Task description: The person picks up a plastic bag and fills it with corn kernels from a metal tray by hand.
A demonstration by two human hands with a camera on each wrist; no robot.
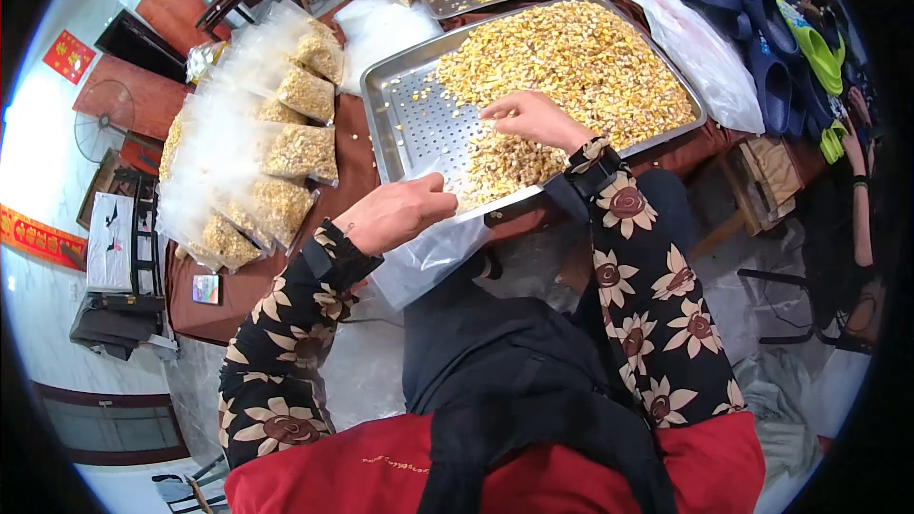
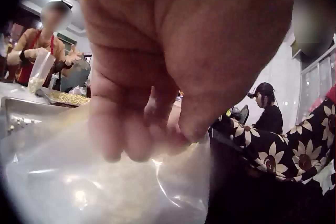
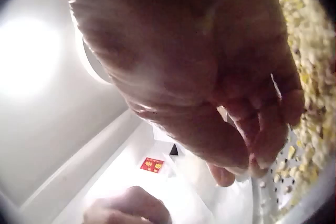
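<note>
Plastic bag (image 1: 430,265) hangs from the left fingers (image 1: 441,204) at the perforated tray's (image 1: 422,127) edge.

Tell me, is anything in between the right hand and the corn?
Nothing that I can see. The right hand is close by the corn in the metal tray. The plastic bag is off to one side, in the left hand.

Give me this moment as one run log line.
left hand: pinches clear bag by near edge of tray | right hand: over tray, grip unclear | kernels: heaped in tray | filled bags: beside tray
</note>
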